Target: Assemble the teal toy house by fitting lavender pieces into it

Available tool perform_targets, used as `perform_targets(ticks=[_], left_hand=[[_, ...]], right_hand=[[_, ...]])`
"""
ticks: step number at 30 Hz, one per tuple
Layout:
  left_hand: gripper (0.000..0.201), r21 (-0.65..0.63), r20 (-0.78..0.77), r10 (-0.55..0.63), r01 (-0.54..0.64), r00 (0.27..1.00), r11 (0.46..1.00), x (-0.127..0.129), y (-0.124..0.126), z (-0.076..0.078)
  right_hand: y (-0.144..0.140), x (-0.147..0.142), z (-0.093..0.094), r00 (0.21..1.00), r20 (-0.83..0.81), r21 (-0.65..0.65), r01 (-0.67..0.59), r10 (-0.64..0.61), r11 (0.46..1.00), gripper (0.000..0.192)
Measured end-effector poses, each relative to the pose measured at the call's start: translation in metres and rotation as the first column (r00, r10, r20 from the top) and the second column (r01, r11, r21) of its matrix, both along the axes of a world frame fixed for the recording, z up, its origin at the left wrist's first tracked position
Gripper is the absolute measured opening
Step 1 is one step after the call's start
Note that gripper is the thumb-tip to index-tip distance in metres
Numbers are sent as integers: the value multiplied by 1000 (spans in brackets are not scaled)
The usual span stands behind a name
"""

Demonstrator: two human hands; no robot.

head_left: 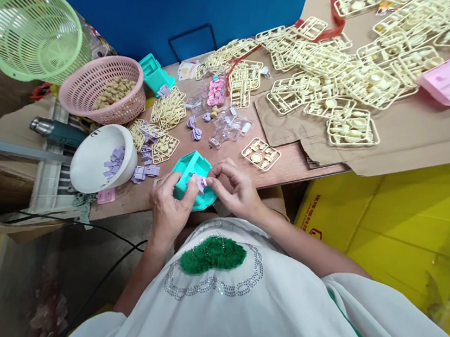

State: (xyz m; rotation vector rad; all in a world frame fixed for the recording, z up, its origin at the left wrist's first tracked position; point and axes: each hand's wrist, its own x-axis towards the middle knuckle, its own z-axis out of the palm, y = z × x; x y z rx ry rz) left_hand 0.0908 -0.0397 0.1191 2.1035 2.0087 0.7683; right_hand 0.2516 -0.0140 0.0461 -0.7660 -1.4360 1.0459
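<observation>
Fingers of both hands are closing on 1 teal plastic housing (191,178) at the table edge. The left hand (169,205) is gripping its 8 o'clock side, thumb on top. The right hand (234,189), at 3 o'clock, is pinching a tiny lilac piece (202,183) against it. Light, rigid, probably slick; the edges look best for holding.

red print on yellow box (390,221), illegible
</observation>
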Motion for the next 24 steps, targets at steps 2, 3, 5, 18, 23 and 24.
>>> perform_targets(ticks=[2, 3, 5, 18, 23, 24], left_hand=[[37, -1, -14, -2, 2, 1000, 1000, 0, 0, 0], [37, -1, -21, -5, 5, 1000, 1000, 0, 0, 0], [37, 11, -32, -7, 7, 999, 1000, 1, 1, -1], [36, 84, -62, 8, -2, 998, 996, -1, -1, -5], [37, 70, -54, 11, -7, 998, 998, -2, -3, -4], [37, 69, -56, 11, -7, 998, 998, -2, -4, -5]], right_hand=[[-1, 2, 5, 997, 63, 118, 45, -53, 992, 16], [-1, 2, 7, 993, 85, 171, 68, -83, 983, 16], [-2, 1, 10, 985, 119, 237, 98, -129, 967, 16], [3, 6, 12, 950, 311, 282, -82, -11, 956, 17], [6, 5, 12, 927, 375, 352, -170, 28, 921, 22], [6, 4, 12, 925, 377, 348, -181, 39, 920, 22]])
